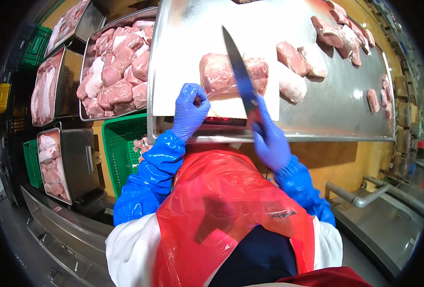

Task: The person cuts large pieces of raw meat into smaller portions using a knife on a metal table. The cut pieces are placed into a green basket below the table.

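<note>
My right hand (pixel 272 143), in a blue glove, is closed round the handle of a long knife (pixel 239 64). The blade points up and away, passing in front of a large piece of raw pink meat (pixel 216 71). This meat lies on a white board (pixel 231 106) near the table's front edge. Left of the board's front part, my gloved left hand (pixel 191 112) is curled into a loose fist close to the meat's near left corner. What it holds, if anything, is hidden. Red lit digits glow on a dark display (pixel 225 121) at the board's near edge.
The metal table (pixel 339 122) carries more meat pieces (pixel 293 62) to the right. A heaped metal tray (pixel 83 103) of meat stands left, among further meat-filled trays. Below it sits a green perforated crate (pixel 113 143) with scraps. Metal pipes (pixel 365 198) run at lower right.
</note>
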A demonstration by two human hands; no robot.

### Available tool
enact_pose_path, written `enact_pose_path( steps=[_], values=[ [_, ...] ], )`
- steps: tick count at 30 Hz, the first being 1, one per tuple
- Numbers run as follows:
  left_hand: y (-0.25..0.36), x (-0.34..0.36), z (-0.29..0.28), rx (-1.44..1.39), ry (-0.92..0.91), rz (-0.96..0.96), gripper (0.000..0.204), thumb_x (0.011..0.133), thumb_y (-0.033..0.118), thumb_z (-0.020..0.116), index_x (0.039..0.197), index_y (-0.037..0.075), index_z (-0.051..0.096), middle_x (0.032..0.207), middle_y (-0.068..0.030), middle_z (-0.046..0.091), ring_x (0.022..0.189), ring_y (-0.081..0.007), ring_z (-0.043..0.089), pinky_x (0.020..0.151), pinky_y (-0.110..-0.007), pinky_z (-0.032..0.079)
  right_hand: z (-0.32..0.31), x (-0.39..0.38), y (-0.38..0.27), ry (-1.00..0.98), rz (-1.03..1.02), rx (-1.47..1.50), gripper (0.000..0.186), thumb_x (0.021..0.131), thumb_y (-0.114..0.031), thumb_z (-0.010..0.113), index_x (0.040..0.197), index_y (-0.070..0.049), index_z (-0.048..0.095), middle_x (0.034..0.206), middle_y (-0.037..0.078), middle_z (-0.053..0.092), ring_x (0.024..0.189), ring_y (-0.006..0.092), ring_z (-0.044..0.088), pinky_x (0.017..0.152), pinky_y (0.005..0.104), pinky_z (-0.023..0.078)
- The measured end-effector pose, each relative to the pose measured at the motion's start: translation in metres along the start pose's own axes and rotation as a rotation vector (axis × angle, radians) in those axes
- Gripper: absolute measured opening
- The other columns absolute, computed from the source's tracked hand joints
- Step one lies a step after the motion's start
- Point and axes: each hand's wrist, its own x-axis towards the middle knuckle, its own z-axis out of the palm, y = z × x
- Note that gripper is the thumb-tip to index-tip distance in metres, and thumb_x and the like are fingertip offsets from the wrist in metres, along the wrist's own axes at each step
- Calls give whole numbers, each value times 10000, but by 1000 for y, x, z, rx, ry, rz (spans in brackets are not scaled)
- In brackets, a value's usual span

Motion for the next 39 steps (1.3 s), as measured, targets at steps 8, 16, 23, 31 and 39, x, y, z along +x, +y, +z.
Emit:
enact_pose_path(
  steps=[8, 16, 23, 31, 39],
  values=[
    [-36, 18, -28, -317, -34, -117, 211, 758, -91, 639, 783, 69, 505, 788, 13, 501, 702, -66, 478, 650, -234, 437, 36, -33, -23, -338, 226, -667, 868, 862, -57, 593, 1617, -246, 209, 810, 215, 568, 641, 423, 625, 614, 538, 524],
    [-29, 53, -51, 314, -313, 404, 355, 790, 78, 685, 1128, 43, 584, 973, -120, 644, 1030, -321, 616, 875, -402, 508, -1, -46, -35, 92, 208, -131, 669, 963, -3, 539, 1585, -97, 314, 1217, 262, 677, 1000, 352, 724, 859, 348, 543],
    [-5, 21, -11, 299, -446, 200, 151, 891, 109, 607, 1017, 94, 524, 788, -183, 628, 743, -411, 645, 657, -514, 492, 38, 150, 54, 606, 140, 620, 720, 960, -64, 577, 1593, -90, 235, 924, 54, 616, 642, 88, 567, 518, 231, 475],
    [-2, -25, -1, 127, -98, -79, 158, 891, 106, 565, 1044, 81, 532, 758, -182, 622, 693, -421, 633, 631, -514, 481, 17, 84, 44, -57, -355, -263, 713, 951, -93, 538, 1595, -277, 292, 965, 209, 678, 718, 319, 705, 654, 423, 567],
    [-7, 10, -34, -381, 10, -331, 87, 854, -15, 457, 843, 72, 450, 733, -7, 438, 617, -80, 420, 567, -233, 389, -59, 8, 36, -474, -73, -743, 835, 852, 19, 538, 1576, -340, 330, 773, 159, 575, 583, 363, 612, 545, 478, 514]
  ],
)
